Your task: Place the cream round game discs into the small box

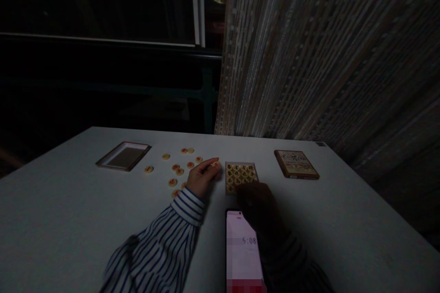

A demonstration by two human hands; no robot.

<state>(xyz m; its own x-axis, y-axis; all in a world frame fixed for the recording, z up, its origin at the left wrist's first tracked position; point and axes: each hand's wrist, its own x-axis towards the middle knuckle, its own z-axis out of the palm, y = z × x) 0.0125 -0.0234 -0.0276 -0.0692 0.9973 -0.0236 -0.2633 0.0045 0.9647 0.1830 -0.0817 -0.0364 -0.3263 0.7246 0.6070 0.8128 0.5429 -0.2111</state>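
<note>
My left hand (202, 176) is closed, pinching a round Chinese chess piece (215, 164) with red marking between thumb and fingers. Just right of it lies a shallow clear tray (225, 178), filled with rows of chess pieces bearing dark characters (244, 174). Over the tray's near right corner my right hand (257, 203) is curled in shadow, its fingertips down at the pieces. Whatever its fingers hold, if anything, is hidden. Loose Chinese chess pieces (172, 182), several of them red-marked, are scattered left of my left hand.
A lit phone (242, 252) lies in front of the tray, partly under my right forearm. On the white table (85, 219), an open box part (125, 155) sits at left and a printed box (297, 164) at right. A curtain (292, 55) hangs behind the table.
</note>
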